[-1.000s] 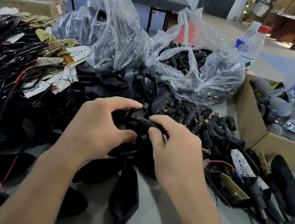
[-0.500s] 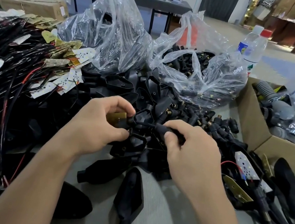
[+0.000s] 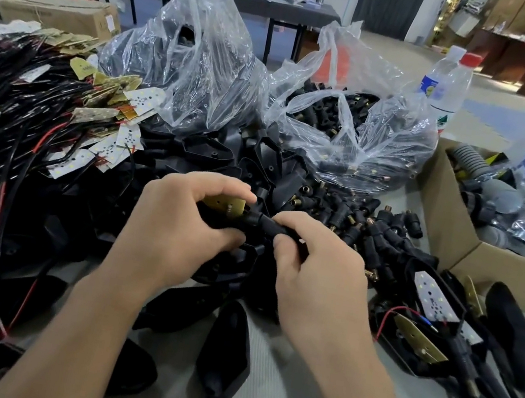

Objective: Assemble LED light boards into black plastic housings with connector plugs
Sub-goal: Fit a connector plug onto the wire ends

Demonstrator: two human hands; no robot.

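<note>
Left hand (image 3: 176,229): fingers curled, gripping black plastic housing (image 3: 248,220); brass-coloured LED board (image 3: 223,205) shows between thumb and fingers. Right hand (image 3: 320,278): thumb and forefinger pinch black cylindrical connector plug (image 3: 276,230), plug end touching housing neck. Both held over pile of loose black housings (image 3: 213,152).

Housing (image 3: 250,220) mostly hidden under left hand (image 3: 181,220); plug (image 3: 278,230) end inside right hand (image 3: 317,277); cardboard box (image 3: 442,215) cropped.

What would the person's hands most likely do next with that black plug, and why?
Probably push the connector plug into the neck of the housing. The right hand pinches the plug against that neck, while the left hand grips the housing with its brass-coloured board showing.
</note>
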